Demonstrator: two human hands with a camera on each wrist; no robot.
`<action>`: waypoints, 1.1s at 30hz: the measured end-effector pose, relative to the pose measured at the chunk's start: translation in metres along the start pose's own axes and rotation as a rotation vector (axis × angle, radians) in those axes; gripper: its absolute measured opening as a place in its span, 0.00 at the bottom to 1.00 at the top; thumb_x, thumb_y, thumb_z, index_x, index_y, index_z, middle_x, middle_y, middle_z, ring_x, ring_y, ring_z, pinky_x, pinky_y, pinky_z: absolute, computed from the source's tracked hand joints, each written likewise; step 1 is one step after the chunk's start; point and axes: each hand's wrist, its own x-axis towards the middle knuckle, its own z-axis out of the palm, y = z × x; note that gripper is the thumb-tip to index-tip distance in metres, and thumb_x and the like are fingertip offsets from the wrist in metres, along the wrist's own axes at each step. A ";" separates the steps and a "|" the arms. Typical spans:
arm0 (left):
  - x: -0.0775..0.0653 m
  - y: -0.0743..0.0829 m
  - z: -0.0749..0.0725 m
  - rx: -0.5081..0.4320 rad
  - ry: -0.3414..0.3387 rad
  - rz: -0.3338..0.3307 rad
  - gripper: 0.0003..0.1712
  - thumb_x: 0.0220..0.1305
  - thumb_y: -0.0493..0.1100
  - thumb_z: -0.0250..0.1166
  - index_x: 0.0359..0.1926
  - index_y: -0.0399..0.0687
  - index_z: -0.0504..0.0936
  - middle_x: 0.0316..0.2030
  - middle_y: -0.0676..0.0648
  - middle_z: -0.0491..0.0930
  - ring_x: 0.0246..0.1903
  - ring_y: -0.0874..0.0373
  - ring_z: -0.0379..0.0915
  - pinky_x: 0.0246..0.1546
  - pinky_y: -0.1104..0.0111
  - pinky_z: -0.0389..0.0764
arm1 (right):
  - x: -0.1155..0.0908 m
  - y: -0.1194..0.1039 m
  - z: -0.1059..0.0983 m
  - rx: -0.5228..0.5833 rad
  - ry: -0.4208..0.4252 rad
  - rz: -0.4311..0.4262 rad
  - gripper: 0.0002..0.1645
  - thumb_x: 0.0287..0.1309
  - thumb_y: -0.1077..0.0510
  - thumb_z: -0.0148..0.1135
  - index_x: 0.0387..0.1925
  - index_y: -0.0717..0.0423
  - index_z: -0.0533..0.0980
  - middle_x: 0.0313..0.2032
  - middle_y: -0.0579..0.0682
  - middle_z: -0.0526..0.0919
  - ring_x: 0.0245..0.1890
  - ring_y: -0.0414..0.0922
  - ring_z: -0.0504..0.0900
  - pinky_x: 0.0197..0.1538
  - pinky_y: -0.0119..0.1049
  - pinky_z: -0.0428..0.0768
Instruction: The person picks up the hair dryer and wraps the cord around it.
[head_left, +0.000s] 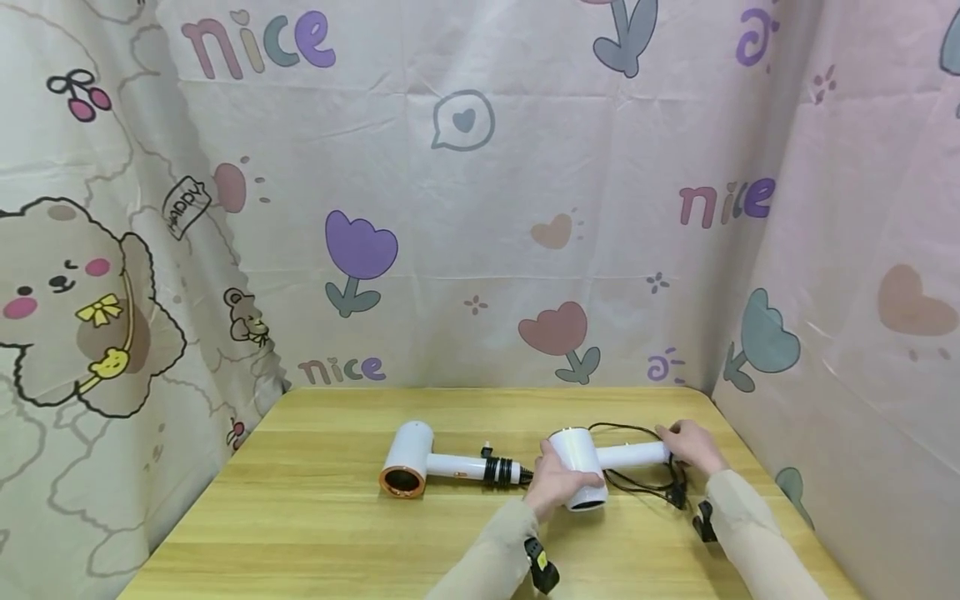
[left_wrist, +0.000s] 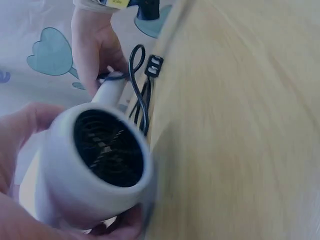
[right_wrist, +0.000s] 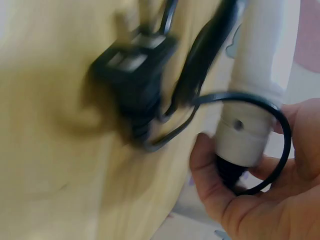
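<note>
A white hair dryer lies on its side at the right of the table, its handle pointing right. My left hand grips its barrel, thumb and fingers on either side; the dark grille faces the left wrist camera. At the handle's end my right hand holds the base where the black cord comes out. The cord loops about the handle, and its two-pin plug hangs beside it, blurred in the right wrist view.
A second white hair dryer with a copper-coloured rim lies left of my left hand, its black cord wound round the handle end. The wooden table meets printed cloth walls at the back and sides.
</note>
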 end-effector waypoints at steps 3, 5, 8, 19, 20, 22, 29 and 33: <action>0.000 0.000 -0.004 -0.108 0.036 -0.005 0.51 0.38 0.41 0.78 0.62 0.33 0.62 0.44 0.39 0.74 0.40 0.49 0.75 0.43 0.56 0.84 | -0.001 -0.011 0.000 0.037 0.016 -0.007 0.33 0.71 0.46 0.48 0.52 0.77 0.71 0.44 0.70 0.79 0.33 0.50 0.80 0.31 0.39 0.83; 0.001 0.002 -0.010 -0.168 0.064 -0.016 0.51 0.41 0.45 0.77 0.64 0.32 0.61 0.46 0.38 0.75 0.42 0.49 0.76 0.43 0.57 0.85 | -0.002 -0.019 0.001 0.082 0.010 -0.007 0.33 0.72 0.45 0.47 0.54 0.76 0.70 0.44 0.70 0.79 0.32 0.49 0.80 0.31 0.39 0.83; 0.004 0.006 -0.020 -0.225 0.103 -0.030 0.55 0.46 0.52 0.76 0.67 0.33 0.57 0.48 0.36 0.75 0.42 0.48 0.77 0.41 0.57 0.85 | -0.002 -0.032 0.005 0.119 0.013 -0.024 0.30 0.72 0.46 0.47 0.52 0.73 0.72 0.39 0.64 0.80 0.29 0.46 0.78 0.29 0.37 0.81; 0.017 0.015 -0.069 -0.408 0.066 -0.150 0.54 0.44 0.63 0.76 0.59 0.33 0.62 0.43 0.39 0.78 0.35 0.51 0.79 0.33 0.63 0.84 | 0.002 -0.076 0.016 0.108 0.109 -0.164 0.24 0.71 0.48 0.50 0.44 0.67 0.77 0.30 0.55 0.80 0.21 0.43 0.74 0.23 0.33 0.75; 0.018 0.016 -0.075 -0.422 0.062 -0.168 0.53 0.43 0.63 0.76 0.59 0.33 0.63 0.42 0.39 0.78 0.35 0.51 0.79 0.33 0.63 0.84 | 0.001 -0.080 0.016 0.112 0.105 -0.177 0.24 0.71 0.48 0.50 0.45 0.67 0.77 0.30 0.55 0.80 0.21 0.42 0.74 0.23 0.33 0.75; 0.020 0.017 -0.086 -0.431 0.046 -0.192 0.52 0.43 0.61 0.77 0.58 0.34 0.62 0.42 0.39 0.79 0.35 0.51 0.79 0.33 0.63 0.84 | -0.001 -0.087 0.016 0.147 0.074 -0.191 0.25 0.71 0.47 0.50 0.46 0.68 0.76 0.32 0.57 0.81 0.21 0.44 0.75 0.23 0.35 0.78; 0.024 0.019 -0.125 -0.464 -0.012 -0.138 0.46 0.51 0.55 0.73 0.61 0.35 0.61 0.45 0.39 0.78 0.37 0.50 0.79 0.37 0.59 0.86 | -0.007 -0.105 0.012 0.561 -0.135 -0.179 0.39 0.68 0.47 0.58 0.68 0.68 0.57 0.52 0.66 0.72 0.43 0.48 0.81 0.46 0.40 0.86; 0.026 0.021 -0.140 -0.461 -0.018 -0.094 0.43 0.52 0.56 0.72 0.59 0.36 0.64 0.43 0.40 0.80 0.35 0.51 0.81 0.35 0.59 0.86 | -0.006 -0.106 0.006 0.733 -0.290 -0.211 0.46 0.68 0.48 0.57 0.74 0.65 0.45 0.51 0.64 0.76 0.43 0.53 0.86 0.50 0.41 0.85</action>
